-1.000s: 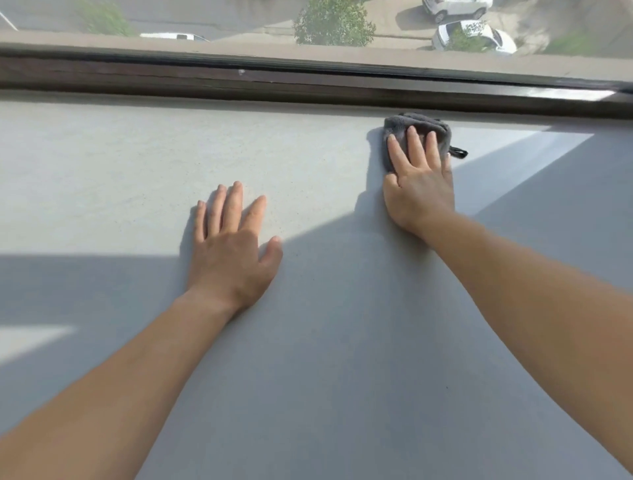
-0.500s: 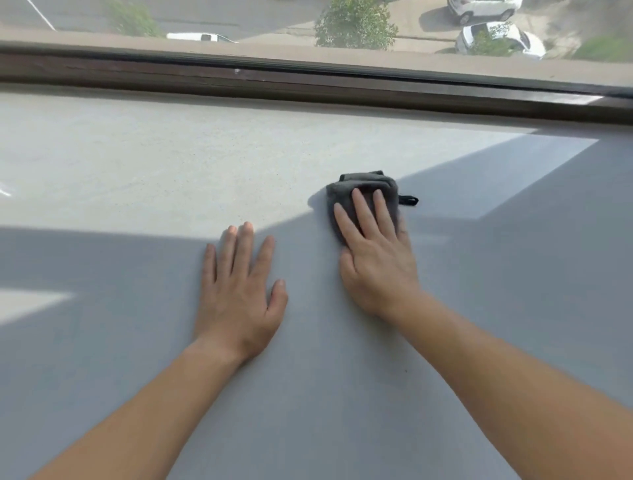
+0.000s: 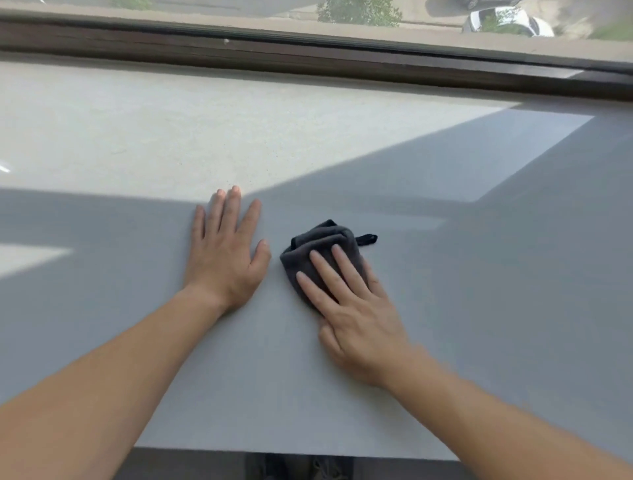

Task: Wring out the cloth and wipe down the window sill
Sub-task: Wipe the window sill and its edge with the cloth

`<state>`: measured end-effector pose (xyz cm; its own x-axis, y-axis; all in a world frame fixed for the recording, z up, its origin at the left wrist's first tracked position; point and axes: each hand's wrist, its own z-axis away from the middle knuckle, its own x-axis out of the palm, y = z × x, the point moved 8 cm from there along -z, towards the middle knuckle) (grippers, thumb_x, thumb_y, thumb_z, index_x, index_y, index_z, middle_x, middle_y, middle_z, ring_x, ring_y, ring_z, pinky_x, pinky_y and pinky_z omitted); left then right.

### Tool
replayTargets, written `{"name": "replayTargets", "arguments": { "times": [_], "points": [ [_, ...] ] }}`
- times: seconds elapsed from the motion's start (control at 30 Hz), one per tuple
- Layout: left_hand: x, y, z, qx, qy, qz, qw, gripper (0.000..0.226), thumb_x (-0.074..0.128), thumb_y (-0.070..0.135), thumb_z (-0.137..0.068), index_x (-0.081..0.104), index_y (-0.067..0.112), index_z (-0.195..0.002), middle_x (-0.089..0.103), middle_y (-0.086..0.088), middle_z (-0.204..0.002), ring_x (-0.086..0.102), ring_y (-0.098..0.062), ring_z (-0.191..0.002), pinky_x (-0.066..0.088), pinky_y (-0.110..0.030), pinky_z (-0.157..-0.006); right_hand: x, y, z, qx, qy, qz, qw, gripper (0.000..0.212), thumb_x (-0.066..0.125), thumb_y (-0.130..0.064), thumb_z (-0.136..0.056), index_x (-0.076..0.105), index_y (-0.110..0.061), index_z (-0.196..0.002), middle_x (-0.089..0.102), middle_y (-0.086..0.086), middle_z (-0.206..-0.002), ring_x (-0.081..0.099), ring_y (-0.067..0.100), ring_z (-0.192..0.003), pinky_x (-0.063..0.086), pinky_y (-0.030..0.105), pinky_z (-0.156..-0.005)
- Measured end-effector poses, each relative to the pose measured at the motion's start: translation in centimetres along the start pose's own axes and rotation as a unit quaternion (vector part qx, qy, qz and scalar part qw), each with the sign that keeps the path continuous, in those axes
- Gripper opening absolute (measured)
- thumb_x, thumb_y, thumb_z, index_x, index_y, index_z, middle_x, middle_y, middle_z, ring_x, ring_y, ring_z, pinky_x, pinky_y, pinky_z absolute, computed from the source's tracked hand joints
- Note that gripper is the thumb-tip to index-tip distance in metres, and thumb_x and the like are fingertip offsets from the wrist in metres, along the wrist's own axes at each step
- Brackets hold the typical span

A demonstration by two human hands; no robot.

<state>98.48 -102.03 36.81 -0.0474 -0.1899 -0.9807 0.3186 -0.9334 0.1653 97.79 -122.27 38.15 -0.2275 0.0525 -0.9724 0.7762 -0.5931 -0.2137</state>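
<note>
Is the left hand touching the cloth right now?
No, the left hand lies flat on the bare sill beside the cloth, with a gap between them.

This looks like a room on an upper floor of a building, probably a flat or an office, though the view is too narrow to say which. A broad, smooth grey window sill [image 3: 445, 308] runs up to a dark brown window frame [image 3: 308, 58], with sunlight falling across its far part in a pale patch. Through the glass, far below, lie a paved road [image 3: 205, 4], a green tree [image 3: 358, 13] and a parked white car [image 3: 507, 21] seen from above, which shows the height of the room over the street.
</note>
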Motion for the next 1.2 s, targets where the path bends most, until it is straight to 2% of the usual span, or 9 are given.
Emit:
{"name": "replayTargets", "arguments": {
  "times": [0.07,0.23,0.4,0.47,0.67,0.8,0.9,1.1,1.2],
  "points": [
    [-0.1,0.1,0.0,0.000,-0.004,0.000,1.000,0.073,0.018,0.051,-0.090,0.014,0.024,-0.157,-0.003,-0.006,-0.167,-0.010,-0.020,-0.152,-0.007,-0.047,-0.122,0.2,1.2,0.9,-0.023,-0.017,0.013,1.000,0.070,0.040,-0.033,-0.086,0.034,-0.029,-0.156,0.022,0.000,-0.166,0.008,0.025,-0.156,0.007,0.049,-0.125],
    [-0.2,0.0,-0.2,-0.002,-0.002,0.019,1.000,0.073,0.021,0.050,-0.089,0.017,0.023,-0.157,0.000,-0.007,-0.167,-0.007,-0.021,-0.153,-0.009,-0.045,-0.122,-1.4,8.0,-0.1,0.232,0.039,-0.003,0.972,0.069,0.030,-0.032,-0.092,0.019,-0.030,-0.160,0.003,-0.002,-0.170,-0.008,0.023,-0.155,-0.004,0.046,-0.125],
    [-1.7,0.9,2.0,0.044,0.037,0.129,0.990,0.059,0.039,0.033,-0.088,0.045,0.009,-0.142,0.027,-0.016,-0.160,0.015,-0.028,-0.151,-0.002,-0.041,-0.122,1.4,-4.0,6.1,0.042,0.021,0.002,0.999,0.068,0.044,-0.034,-0.089,0.033,-0.027,-0.156,0.020,0.003,-0.167,0.005,0.029,-0.156,0.012,0.055,-0.124],
    [-1.9,1.5,4.9,0.059,0.043,0.127,0.989,0.055,0.039,0.032,-0.089,0.049,0.009,-0.138,0.034,-0.016,-0.156,0.020,-0.031,-0.149,0.001,-0.045,-0.123,1.7,-3.6,7.6,-0.006,-0.006,0.007,1.000,0.068,0.046,-0.034,-0.090,0.033,-0.029,-0.156,0.021,0.001,-0.167,0.006,0.026,-0.156,0.012,0.053,-0.124],
    [0.2,2.0,12.0,0.091,-0.010,0.107,0.990,0.068,0.025,0.048,-0.090,0.040,0.018,-0.149,0.018,-0.010,-0.164,0.008,-0.024,-0.153,-0.005,-0.041,-0.123,0.1,4.2,6.8,0.280,0.035,-0.006,0.959,0.071,0.022,-0.035,-0.090,0.017,-0.028,-0.160,0.001,-0.002,-0.170,-0.010,0.023,-0.155,-0.004,0.048,-0.125],
    [0.8,2.0,12.3,0.092,-0.021,0.073,0.993,0.074,0.016,0.054,-0.089,0.026,0.022,-0.155,0.005,-0.005,-0.166,-0.004,-0.018,-0.153,-0.012,-0.037,-0.121,2.1,-6.3,10.4,0.117,0.023,0.006,0.993,0.069,0.041,-0.034,-0.091,0.026,-0.026,-0.158,0.011,0.003,-0.169,-0.003,0.028,-0.156,0.010,0.056,-0.124],
    [0.9,2.0,12.5,0.097,-0.025,0.056,0.993,0.075,0.014,0.055,-0.089,0.023,0.023,-0.156,0.002,-0.005,-0.167,-0.008,-0.018,-0.153,-0.013,-0.038,-0.121,2.5,-7.0,13.1,0.016,-0.004,0.021,1.000,0.069,0.050,-0.032,-0.090,0.032,-0.028,-0.156,0.019,0.001,-0.167,0.005,0.026,-0.156,0.015,0.054,-0.123],
    [1.1,2.1,12.5,0.073,-0.038,0.049,0.995,0.079,0.014,0.058,-0.085,0.021,0.024,-0.156,0.000,-0.003,-0.167,-0.009,-0.017,-0.153,-0.014,-0.038,-0.120,1.0,0.8,13.2,0.271,0.059,-0.008,0.961,0.068,0.030,-0.032,-0.091,0.024,-0.026,-0.158,0.011,0.000,-0.169,-0.003,0.024,-0.156,0.006,0.052,-0.125],
    [0.8,2.5,12.3,0.038,-0.035,0.081,0.995,0.071,0.024,0.053,-0.088,0.031,0.021,-0.151,0.007,-0.006,-0.166,-0.005,-0.019,-0.153,-0.012,-0.041,-0.121,2.1,-3.5,15.0,0.194,0.047,0.011,0.980,0.067,0.037,-0.031,-0.092,0.028,-0.024,-0.158,0.013,0.003,-0.168,0.000,0.028,-0.156,0.011,0.055,-0.124]
  ]
}}
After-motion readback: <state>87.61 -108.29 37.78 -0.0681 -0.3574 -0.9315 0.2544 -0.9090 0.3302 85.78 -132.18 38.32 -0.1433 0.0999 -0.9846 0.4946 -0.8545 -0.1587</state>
